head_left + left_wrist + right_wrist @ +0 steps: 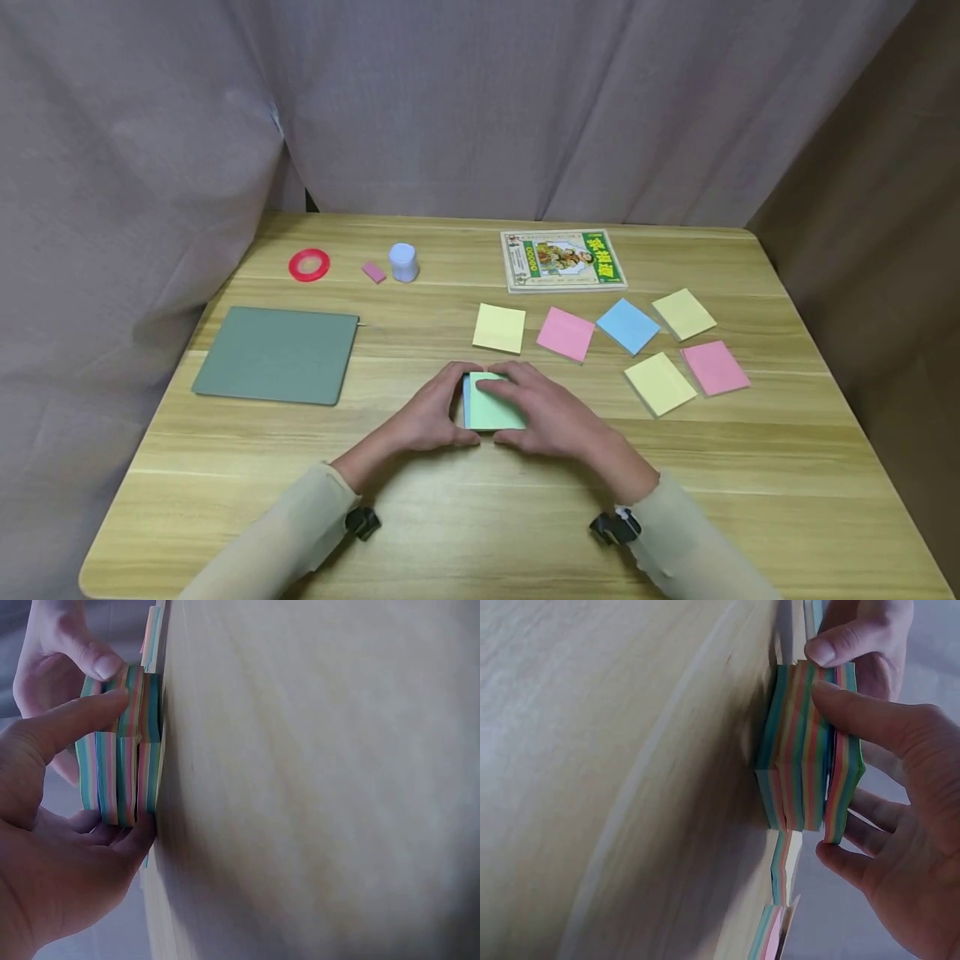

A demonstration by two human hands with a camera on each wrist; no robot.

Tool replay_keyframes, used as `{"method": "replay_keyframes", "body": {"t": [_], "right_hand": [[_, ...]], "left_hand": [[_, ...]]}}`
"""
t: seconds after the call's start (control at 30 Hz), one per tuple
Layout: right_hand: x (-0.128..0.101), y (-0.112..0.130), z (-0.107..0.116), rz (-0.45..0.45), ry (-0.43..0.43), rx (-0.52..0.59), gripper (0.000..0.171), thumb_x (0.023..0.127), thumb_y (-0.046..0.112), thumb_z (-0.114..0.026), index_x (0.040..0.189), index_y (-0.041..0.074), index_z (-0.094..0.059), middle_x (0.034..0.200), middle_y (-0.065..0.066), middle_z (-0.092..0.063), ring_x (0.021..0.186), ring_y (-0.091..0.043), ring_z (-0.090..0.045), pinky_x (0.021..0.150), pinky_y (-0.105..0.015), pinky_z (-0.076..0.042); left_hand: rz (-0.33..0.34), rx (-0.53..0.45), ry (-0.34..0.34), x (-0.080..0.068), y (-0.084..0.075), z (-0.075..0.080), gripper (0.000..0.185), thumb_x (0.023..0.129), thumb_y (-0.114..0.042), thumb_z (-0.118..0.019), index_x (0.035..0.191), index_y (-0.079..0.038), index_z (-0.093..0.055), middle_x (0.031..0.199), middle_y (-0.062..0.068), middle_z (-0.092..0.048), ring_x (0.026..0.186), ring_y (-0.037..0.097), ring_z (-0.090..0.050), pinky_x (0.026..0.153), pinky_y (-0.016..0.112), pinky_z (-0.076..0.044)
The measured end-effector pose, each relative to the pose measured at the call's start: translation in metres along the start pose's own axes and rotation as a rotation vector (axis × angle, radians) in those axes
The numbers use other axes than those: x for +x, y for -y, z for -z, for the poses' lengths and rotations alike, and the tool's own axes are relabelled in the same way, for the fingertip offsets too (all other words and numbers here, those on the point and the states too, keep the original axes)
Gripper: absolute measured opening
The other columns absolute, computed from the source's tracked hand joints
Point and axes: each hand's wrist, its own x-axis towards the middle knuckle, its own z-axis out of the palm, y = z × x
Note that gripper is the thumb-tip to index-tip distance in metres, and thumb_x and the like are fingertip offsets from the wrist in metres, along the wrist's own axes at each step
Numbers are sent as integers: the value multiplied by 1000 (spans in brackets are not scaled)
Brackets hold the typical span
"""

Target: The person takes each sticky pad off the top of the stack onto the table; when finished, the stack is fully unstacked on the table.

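Note:
A stack of sticky note pads (491, 411) stands on the table in front of me, a green pad on top and a blue edge peeking out at its left. Striped, many-coloured edges of the stack (112, 769) show in the left wrist view. My left hand (431, 417) grips the stack from the left, thumb along the near side. From the right, my right hand (555, 414) holds it, with one finger lying over the green top. In the right wrist view, the upper pad of the stack (844, 776) sits slightly apart from those below, with a narrow gap.
Beyond the hands lie more sticky note pads: yellow (499, 327), pink (566, 334) and blue (628, 326), with several others farther right. A comic book (562, 261) lies behind them. At left are a grey-green notebook (276, 354), red tape roll (292, 265), pink eraser (373, 272) and whitish container (403, 263).

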Motion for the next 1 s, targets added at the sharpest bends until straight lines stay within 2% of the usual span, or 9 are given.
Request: {"method": "replay_keyframes", "body": {"t": [0.3, 0.57, 0.73, 1.0], "right_hand": [[-34, -11, 13, -206, -62, 46, 72, 76, 34, -85, 140, 19, -55, 145, -5, -45, 129, -24, -43, 101, -46, -42], [-74, -42, 15, -353, -164, -42, 69, 74, 33, -86, 133, 11, -60, 136, -14, -50, 124, -32, -46, 97, -52, -42], [-86, -55, 12, -388, -166, -82, 65, 73, 31, -86, 129, 8, -63, 132, -17, -51, 120, -34, -48, 93, -53, -44], [-89, -60, 12, -403, -167, -76, 63, 75, 32, -85, 129, 8, -63, 133, -19, -51, 122, -37, -47, 94, -56, -43]], "left_hand": [[-13, -35, -19, -1, -1, -1, 88, 64, -9, -92, 137, -7, -41, 130, 7, -50, 118, 22, -48, 106, 41, -37], [3, -17, -22, -2, -1, -2, 89, 65, -9, -92, 139, -6, -41, 130, 8, -50, 119, 23, -48, 106, 40, -36], [10, -16, -24, -2, -1, -2, 89, 65, -10, -92, 139, -7, -41, 130, 7, -50, 120, 22, -47, 107, 40, -36], [8, -10, -20, -1, -1, -2, 90, 65, -10, -92, 139, -6, -41, 131, 8, -50, 122, 22, -47, 108, 40, -35]]}}
